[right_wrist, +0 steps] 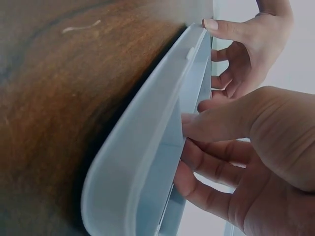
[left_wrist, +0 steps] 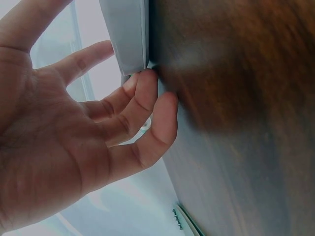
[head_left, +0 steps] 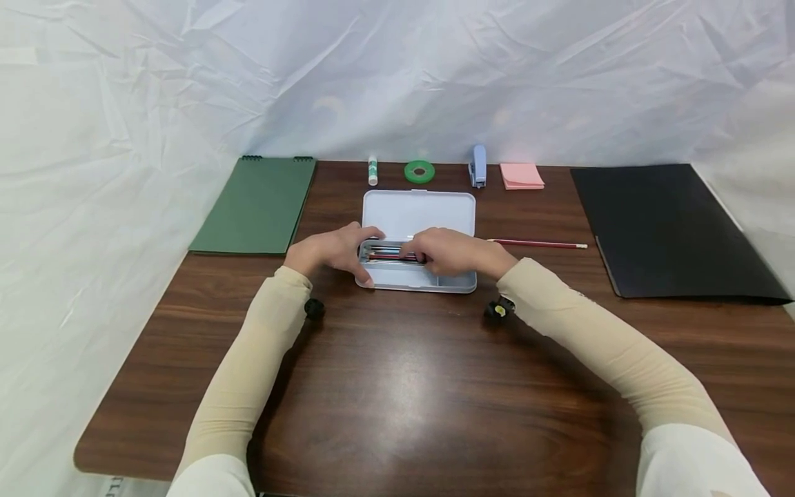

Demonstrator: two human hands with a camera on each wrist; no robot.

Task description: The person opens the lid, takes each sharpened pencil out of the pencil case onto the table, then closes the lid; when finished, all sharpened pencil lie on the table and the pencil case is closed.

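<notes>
We're looking down at the open pencil case (head_left: pixel 415 215) in the middle of the bench (head_left: pixel 397 386) — lid flat toward the far edge, tray toward us. Our left hand (head_left: pixel 335 252) steadies the tray's left end, thumb on the near corner, fingers (left_wrist: pixel 147 105) loosely curled against the rim. Our right hand (head_left: pixel 450 252) lies over the tray, its fingers (right_wrist: pixel 211 167) bent down onto the pencils (head_left: pixel 391 255) inside — we cannot tell whether they pinch one. A lone red pencil (head_left: pixel 537 244) lies just right of the case.
</notes>
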